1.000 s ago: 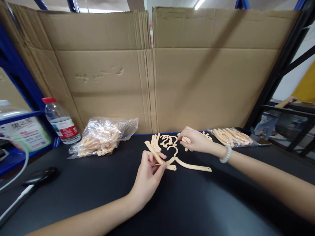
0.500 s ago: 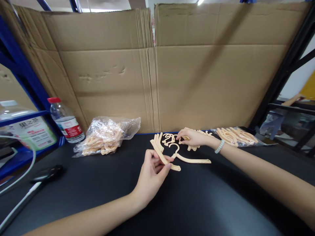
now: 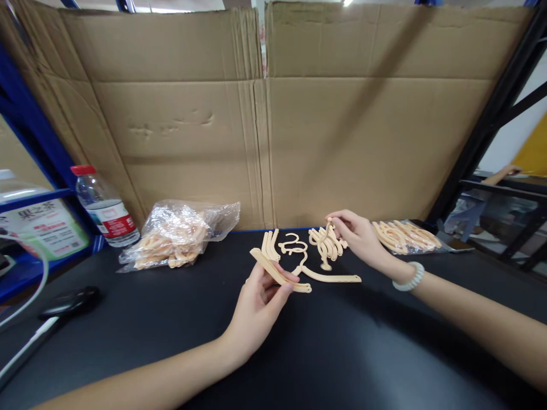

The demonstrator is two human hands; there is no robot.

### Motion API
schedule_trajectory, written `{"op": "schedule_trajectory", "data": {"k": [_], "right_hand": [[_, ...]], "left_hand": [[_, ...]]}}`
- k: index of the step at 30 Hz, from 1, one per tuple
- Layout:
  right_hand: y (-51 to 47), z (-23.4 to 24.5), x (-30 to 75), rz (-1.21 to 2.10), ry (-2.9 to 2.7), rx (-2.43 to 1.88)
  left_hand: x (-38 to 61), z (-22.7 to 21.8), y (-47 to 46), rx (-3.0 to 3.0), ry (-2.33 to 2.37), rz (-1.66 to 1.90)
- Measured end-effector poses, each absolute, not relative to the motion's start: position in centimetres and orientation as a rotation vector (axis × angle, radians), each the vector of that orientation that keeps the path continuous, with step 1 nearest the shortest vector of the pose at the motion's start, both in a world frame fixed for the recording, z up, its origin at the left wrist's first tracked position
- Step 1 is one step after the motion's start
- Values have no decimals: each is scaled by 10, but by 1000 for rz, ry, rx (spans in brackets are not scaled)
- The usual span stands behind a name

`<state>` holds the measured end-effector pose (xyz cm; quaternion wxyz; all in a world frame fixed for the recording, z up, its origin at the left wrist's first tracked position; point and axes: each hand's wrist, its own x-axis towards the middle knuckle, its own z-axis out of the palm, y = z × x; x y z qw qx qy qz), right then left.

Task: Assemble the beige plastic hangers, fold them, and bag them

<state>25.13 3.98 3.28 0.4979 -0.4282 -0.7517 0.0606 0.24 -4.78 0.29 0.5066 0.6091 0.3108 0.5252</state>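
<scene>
My left hand (image 3: 261,304) pinches a beige curved hanger arm (image 3: 280,274) between thumb and fingers, just above the black table (image 3: 171,341). My right hand (image 3: 361,236), with a pale bead bracelet on the wrist, pinches a small beige hook piece (image 3: 327,247) and lifts it off a little heap of similar hooks (image 3: 329,242). Between the hands lie another hook with a long arm (image 3: 325,276), several loose arms (image 3: 270,245) and loose hooks (image 3: 291,245).
A clear bag of beige parts (image 3: 175,239) lies at the left, another bag (image 3: 404,236) at the right. A water bottle (image 3: 102,208) stands by the blue shelf. Cardboard (image 3: 265,114) walls the back. A black device with cable (image 3: 64,304) lies at the near left.
My right hand has drawn back to the right and raised a hook piece from the heap. My left hand keeps its hold on the curved arm, barely shifted.
</scene>
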Motion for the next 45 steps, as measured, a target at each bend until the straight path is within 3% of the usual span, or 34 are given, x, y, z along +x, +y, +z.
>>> {"op": "schedule_trajectory", "data": {"k": [6,11,17,23,27,29,36,45], "right_hand": [[-1,28,251,699,-1507,-1070],[-1,23,242,892,-1428,-948],[9,20,240,692,-1647,-892],[32,26,248,203,-1912,-1016],[41,26,248,167,-1841,-1028],[37,25,247,307,-1739,-1021],[-17,17,243,1294,-1247,-938],[-42,3,225,1518,-1254,-891]], "left_hand": [[3,3,-49,1537,748,1234],[4,2,-47,1555,780,1214],[4,2,-44,1528,817,1202],[5,3,-42,1458,835,1203],[5,3,-41,1446,824,1208],[5,3,-42,1451,818,1206],[5,1,-40,1391,812,1230],[5,5,-40,1563,840,1159]]}}
